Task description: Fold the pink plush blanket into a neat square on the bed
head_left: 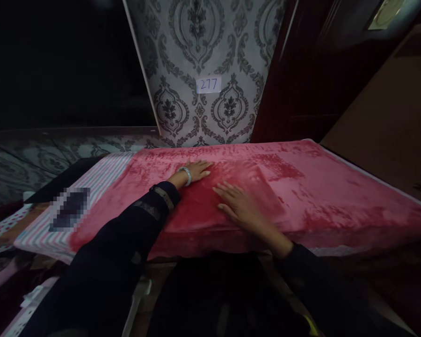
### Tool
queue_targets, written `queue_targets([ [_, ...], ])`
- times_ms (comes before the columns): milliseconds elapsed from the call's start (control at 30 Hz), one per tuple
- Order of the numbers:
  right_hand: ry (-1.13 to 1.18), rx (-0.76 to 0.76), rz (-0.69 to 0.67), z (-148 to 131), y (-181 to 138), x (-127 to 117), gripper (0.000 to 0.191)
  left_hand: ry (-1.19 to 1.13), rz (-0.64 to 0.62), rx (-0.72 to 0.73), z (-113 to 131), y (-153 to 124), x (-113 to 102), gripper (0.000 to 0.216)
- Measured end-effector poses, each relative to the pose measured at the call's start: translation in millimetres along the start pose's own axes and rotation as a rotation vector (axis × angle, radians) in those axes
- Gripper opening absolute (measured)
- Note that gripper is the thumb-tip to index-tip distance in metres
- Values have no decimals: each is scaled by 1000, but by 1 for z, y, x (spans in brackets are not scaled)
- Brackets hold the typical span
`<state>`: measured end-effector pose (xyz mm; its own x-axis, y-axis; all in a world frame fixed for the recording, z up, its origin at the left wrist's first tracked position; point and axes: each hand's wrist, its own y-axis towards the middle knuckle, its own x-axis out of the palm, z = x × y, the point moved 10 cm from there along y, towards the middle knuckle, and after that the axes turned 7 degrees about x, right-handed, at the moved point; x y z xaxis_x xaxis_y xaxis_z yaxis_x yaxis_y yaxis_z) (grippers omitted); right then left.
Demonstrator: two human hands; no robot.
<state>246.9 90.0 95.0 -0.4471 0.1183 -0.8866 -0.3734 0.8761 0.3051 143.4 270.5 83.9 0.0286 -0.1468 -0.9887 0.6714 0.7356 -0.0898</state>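
Note:
A pink plush cloth (323,187) covers the table and hangs over its front edge. Near the middle is a darker red, roughly rectangular area of fabric (199,206); I cannot tell whether it is a separate folded piece or brushed pile. My left hand (198,170), with a pale bracelet at the wrist, lies flat at its far left part, fingers stretched to the right. Nearer to me, my right hand (236,206) rests palm down on the red fabric with its fingers spread. Neither hand grips anything.
A striped cloth (105,180) shows at the left end, with a blurred dark object (70,209) on it. Behind stand a large dark screen (63,65) and a patterned wall with a paper label (209,84). A brown board (393,112) leans at the right.

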Motion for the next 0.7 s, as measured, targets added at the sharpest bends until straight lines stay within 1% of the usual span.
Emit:
queue_targets([
  [67,-56,-25,-90,-9,23,21,57,16,6,-35,-9,-8,7,62],
  [100,-86,-34,-126,-12,29,32,57,25,15,-47,-12,-11,11,61],
  [167,-134,-49,-160,-16,29,49,57,43,44,-59,-15,-14,20,61],
  [200,-148,-57,-156,-17,26,54,57,48,59,-55,-16,-15,23,61],
  [333,-150,-106,-124,-23,-1,59,59,31,92,-19,-18,-13,31,61],
  [533,-121,-99,-154,-30,-41,68,66,8,141,-11,-19,-13,30,60],
  [633,-97,-101,-142,-33,-58,69,68,-13,121,-8,-18,-14,29,61],
  [700,-65,-108,-146,-35,-66,65,66,-55,97,-8,-19,-16,27,62],
])
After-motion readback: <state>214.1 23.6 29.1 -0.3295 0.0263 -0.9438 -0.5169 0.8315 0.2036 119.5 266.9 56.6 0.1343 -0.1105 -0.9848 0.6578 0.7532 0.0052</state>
